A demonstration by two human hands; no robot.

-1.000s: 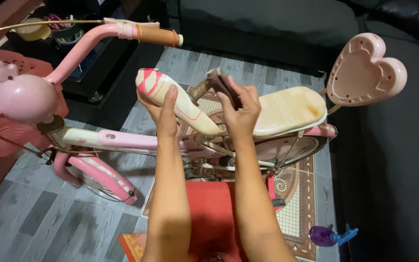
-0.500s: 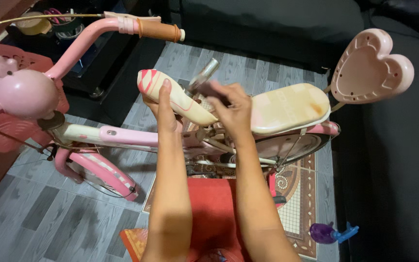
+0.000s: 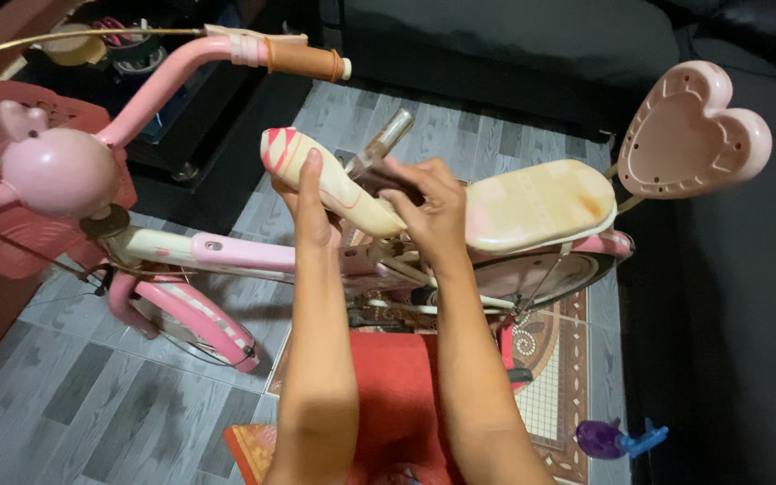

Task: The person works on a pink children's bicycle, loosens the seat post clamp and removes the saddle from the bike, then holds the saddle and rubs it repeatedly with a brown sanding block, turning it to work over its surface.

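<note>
So the pink kids' bike [image 3: 226, 256] stood side-on across the grey plank floor [image 3: 38, 395], back wheel over a patterned rug [image 3: 559, 368]. Left hand [image 3: 312, 211] lay along the nose of the cream saddle [image 3: 496, 202], thumb up top and fingers wrapped under it, gripping the smooth, glossy padding with its pink stripes. Right hand [image 3: 424, 207] sat just beside it, fingers curled tight around a dark-handled metal tool [image 3: 379, 153] whose shiny shaft poked up past the saddle. Behind the seat was a hard plastic heart-shaped backrest [image 3: 689, 130], hollow side showing with little holes. Up front, a pink plastic basket [image 3: 11, 224] with a lattice weave hung off the bars; couldn't tell what was in it. A rounded bunny-ish ornament [image 3: 56, 166] sat over it, and the handlebar grip [image 3: 303, 61] was brown rubber.
</note>
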